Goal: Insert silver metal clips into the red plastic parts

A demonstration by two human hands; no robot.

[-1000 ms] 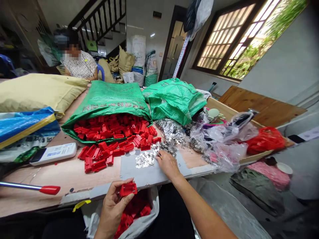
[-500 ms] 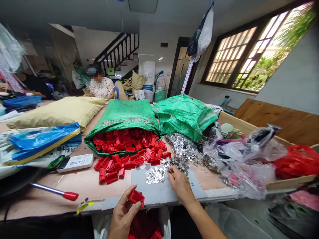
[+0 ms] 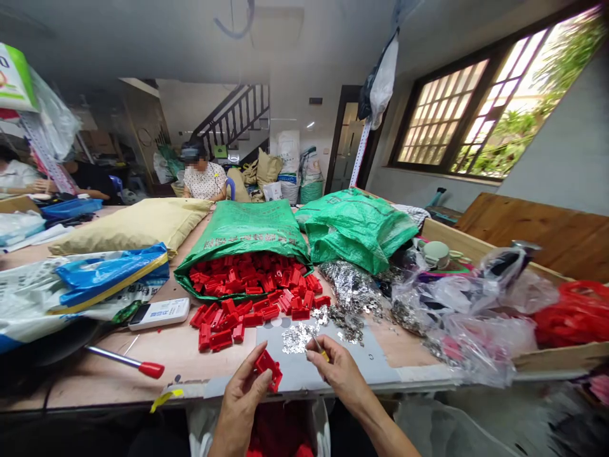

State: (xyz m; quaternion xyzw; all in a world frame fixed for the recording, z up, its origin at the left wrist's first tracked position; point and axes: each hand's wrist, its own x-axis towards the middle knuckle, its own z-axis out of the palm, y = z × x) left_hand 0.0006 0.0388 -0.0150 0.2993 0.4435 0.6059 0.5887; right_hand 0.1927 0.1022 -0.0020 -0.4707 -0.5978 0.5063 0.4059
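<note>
Red plastic part [image 3: 267, 369] gripped in left hand [image 3: 240, 403], held just above near edge of grey board [image 3: 361, 371]. Right hand [image 3: 340, 381] narrow pinch on small yellow-handled tool [image 3: 322, 355], tip toward silver metal bits [image 3: 297, 338] heaped on board. Loose red parts [image 3: 214, 327] beside board, more spilling from green woven sack [image 3: 242, 228].

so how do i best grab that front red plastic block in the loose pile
Pinch the red plastic block across its narrow width from above, coming from your side of the table. It lies flat at the near edge of the loose red pile, so its long near side looks free.
</note>
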